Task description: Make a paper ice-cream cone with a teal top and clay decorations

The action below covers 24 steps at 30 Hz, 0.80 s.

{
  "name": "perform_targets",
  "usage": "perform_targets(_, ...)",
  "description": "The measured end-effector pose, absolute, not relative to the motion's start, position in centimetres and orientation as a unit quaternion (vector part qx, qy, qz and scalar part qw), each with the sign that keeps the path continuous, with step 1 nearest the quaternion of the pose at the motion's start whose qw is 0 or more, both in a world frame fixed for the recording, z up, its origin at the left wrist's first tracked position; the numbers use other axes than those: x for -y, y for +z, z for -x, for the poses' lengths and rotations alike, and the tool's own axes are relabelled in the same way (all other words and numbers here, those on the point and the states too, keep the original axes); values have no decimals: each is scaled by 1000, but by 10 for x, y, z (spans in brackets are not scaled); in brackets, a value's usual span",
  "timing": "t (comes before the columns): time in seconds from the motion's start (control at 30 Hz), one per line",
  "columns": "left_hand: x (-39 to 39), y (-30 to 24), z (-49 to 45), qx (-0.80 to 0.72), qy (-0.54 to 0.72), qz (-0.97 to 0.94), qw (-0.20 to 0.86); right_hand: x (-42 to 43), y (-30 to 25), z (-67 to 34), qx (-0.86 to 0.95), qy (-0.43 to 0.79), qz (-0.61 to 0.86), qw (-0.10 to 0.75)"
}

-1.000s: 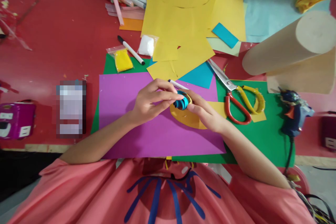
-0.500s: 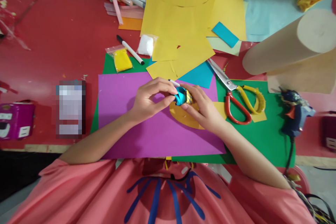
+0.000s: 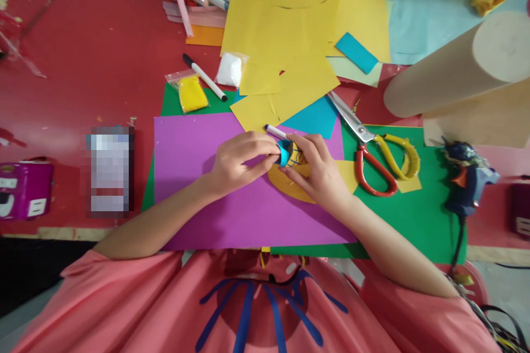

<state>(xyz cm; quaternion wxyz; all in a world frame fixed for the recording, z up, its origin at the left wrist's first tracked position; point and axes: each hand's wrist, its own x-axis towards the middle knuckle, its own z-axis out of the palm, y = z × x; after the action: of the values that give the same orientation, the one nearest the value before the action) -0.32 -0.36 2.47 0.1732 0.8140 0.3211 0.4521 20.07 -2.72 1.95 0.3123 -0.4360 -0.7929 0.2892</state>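
Note:
Between my hands is a small paper roll (image 3: 295, 155), yellow with dark crossed lines, with a curled blue paper strip (image 3: 284, 153) at its left end. My left hand (image 3: 242, 161) pinches the blue strip between thumb and fingertips. From the other side my right hand (image 3: 321, 168) grips the yellow part, thumb below and fingers on top. Just behind the roll lies a white marker (image 3: 275, 132). Under my right hand is a rounded orange-yellow paper piece (image 3: 290, 185), resting on a purple sheet (image 3: 248, 215).
Scissors (image 3: 364, 135) with red and yellow handles lie to the right, near a blue glue gun (image 3: 466, 185) and a thick cardboard tube (image 3: 439, 71). Yellow sheets (image 3: 290, 27) spread behind. Clay packets, one yellow (image 3: 192, 94) and one white (image 3: 230, 70), sit left of them.
My left fingers have closed in on the end of the blue strip, which shows less now. My right hand has shifted slightly, and more of the white marker shows behind the roll.

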Motion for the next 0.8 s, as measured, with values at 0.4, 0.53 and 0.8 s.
perform_targets(0.4,8,22,6,-277,415,-860,104,29,22,-195,747,370,438,335)
perform_targets(0.53,10,21,5,-296,394,-868,54,30,23,-194,726,426,418,342)
perform_targets(0.8,13,18,-2,-236,458,-843,152,40,19,-190,630,602,368,325)
